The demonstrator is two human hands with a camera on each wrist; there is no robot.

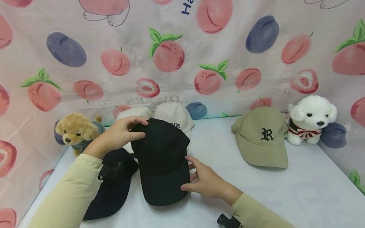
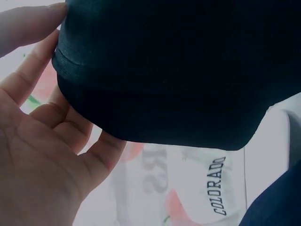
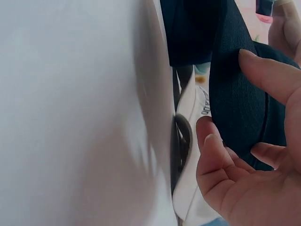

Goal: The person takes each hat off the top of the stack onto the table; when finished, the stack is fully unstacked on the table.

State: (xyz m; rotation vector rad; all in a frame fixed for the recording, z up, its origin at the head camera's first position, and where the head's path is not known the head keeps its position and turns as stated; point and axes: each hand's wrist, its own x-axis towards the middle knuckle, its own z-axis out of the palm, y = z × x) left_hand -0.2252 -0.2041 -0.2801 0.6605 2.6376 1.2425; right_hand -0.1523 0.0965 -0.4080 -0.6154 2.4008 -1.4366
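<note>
A plain black baseball cap (image 1: 161, 155) is held up over the table, its brim pointing down toward the front. My left hand (image 1: 123, 133) grips the top of the crown, and the left wrist view shows the thumb and fingertips at the cap's (image 2: 164, 84) edge. Lower down, my right hand (image 1: 208, 180) pinches the brim's right side, thumb on one face and fingers behind, as the right wrist view shows. Behind the black cap, partly hidden, stand a white cap (image 1: 173, 116) lettered COLORADO and another white cap (image 1: 134, 113).
A dark navy cap (image 1: 111, 194) lies at the left under my forearm. At the right is a khaki cap (image 1: 261, 140) with a black letter R. A brown plush dog (image 1: 77, 129) and a white plush dog (image 1: 311, 114) sit at the back corners, before a fruit-print backdrop (image 1: 227, 35).
</note>
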